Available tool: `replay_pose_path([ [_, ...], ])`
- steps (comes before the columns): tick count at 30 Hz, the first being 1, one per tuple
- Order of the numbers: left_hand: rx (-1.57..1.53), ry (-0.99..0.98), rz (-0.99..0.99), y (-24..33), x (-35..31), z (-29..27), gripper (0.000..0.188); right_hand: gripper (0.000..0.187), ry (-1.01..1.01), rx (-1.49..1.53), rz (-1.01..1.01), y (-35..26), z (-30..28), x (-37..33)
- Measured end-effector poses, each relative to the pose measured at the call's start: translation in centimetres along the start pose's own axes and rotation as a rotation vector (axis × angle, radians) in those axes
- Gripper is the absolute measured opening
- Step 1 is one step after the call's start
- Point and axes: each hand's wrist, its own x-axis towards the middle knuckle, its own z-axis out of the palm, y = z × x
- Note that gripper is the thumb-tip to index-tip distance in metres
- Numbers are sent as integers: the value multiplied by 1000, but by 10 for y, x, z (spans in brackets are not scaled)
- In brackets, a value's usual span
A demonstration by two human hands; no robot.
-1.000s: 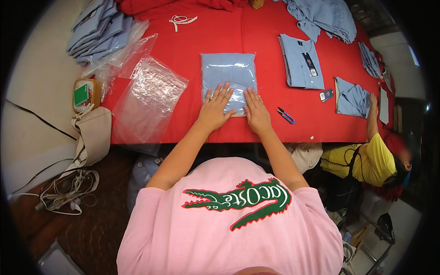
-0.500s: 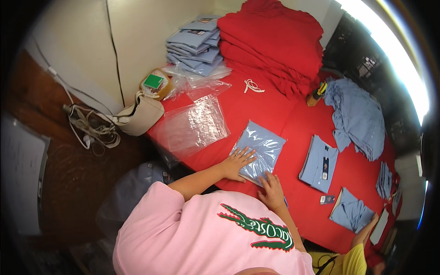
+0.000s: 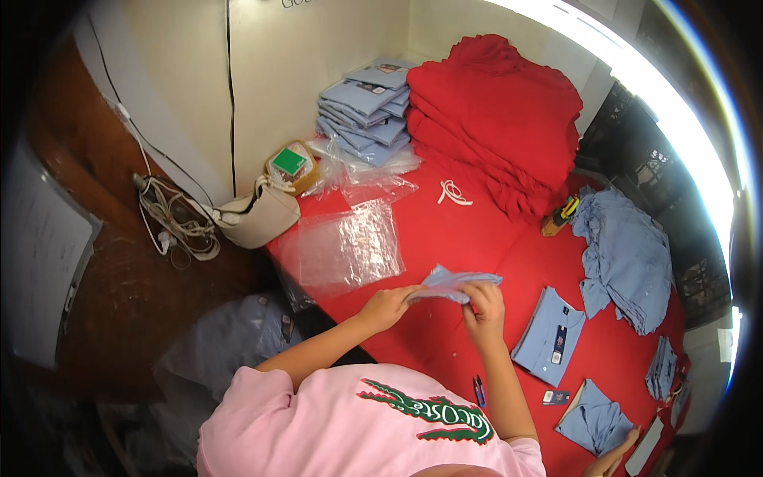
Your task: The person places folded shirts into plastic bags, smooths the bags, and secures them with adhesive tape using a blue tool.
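A folded light-blue shirt in a clear plastic bag (image 3: 447, 284) is raised off the table in front of me, tilted so that I see it nearly edge-on. My left hand (image 3: 387, 308) pinches its left end, fingers closed. At the right end, my right hand (image 3: 485, 305) grips it between thumb and fingers. To the right lies another folded blue shirt with a dark label strip (image 3: 550, 338). A small tag (image 3: 555, 398) and a pen (image 3: 479, 390) rest near my right forearm. Left of my hands are flat clear plastic bags (image 3: 354, 248).
Folded blue shirts (image 3: 364, 107) are stacked at the back beside a red cloth pile (image 3: 497, 119). A beige bag (image 3: 258, 219) sits at the table's left edge. Loose blue shirts (image 3: 624, 254) lie at right. A co-worker's hand (image 3: 620, 455) touches a blue shirt (image 3: 594, 419).
The bagged shirt lay flat under my two hands; now both hands have lifted and tilted it. The pen beside my right arm has come into fuller view. The whole view has shifted slightly.
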Motion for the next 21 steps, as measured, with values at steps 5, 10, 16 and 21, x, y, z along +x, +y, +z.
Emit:
replay_pose_path([
  [5, -471, -8, -320, -31, 54, -114, 35, 52, 256, 12, 181, 2, 35, 55],
  [10, -204, 156, -449, -11, 191, -272, 44, 43, 143, 168, 566, 16, 73, 18],
  [16, -1251, 447, -20, -112, 406, -335, 49, 34, -131, -10, 675, -5, 125, -30],
  [21, -1416, 571, -196, -233, 552, -307, 44, 39, -229, 95, 939, -44, 153, -16],
])
